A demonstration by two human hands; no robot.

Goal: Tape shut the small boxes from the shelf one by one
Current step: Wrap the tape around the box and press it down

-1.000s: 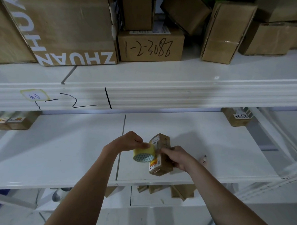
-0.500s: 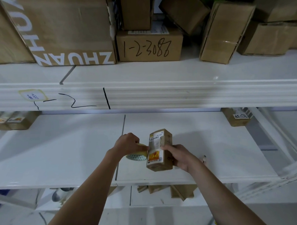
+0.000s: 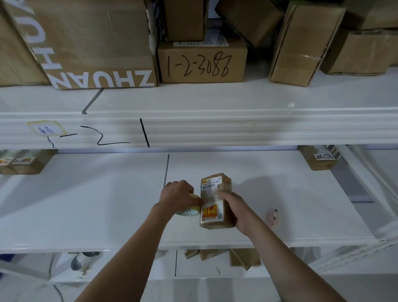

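A small brown cardboard box (image 3: 213, 208) with a barcode label and an orange sticker lies on the middle white shelf (image 3: 100, 203). My right hand (image 3: 234, 209) grips its right side, fingers laid across the top. My left hand (image 3: 178, 194) holds a yellow roll of tape (image 3: 189, 211) tight against the box's left side; most of the roll is hidden under the hand. A strip of clear tape seems to run across the box top.
A small pinkish cutter (image 3: 273, 218) lies right of the box. More small boxes sit at the shelf's far left (image 3: 17, 163) and far right (image 3: 318, 158). Large cartons (image 3: 202, 62) fill the upper shelf. Flat cardboard pieces (image 3: 234, 257) lie on the lower shelf.
The box has turned so its labelled face looks up. My left hand has lowered the tape roll to the box's left side, and my right hand has shifted along the right side.
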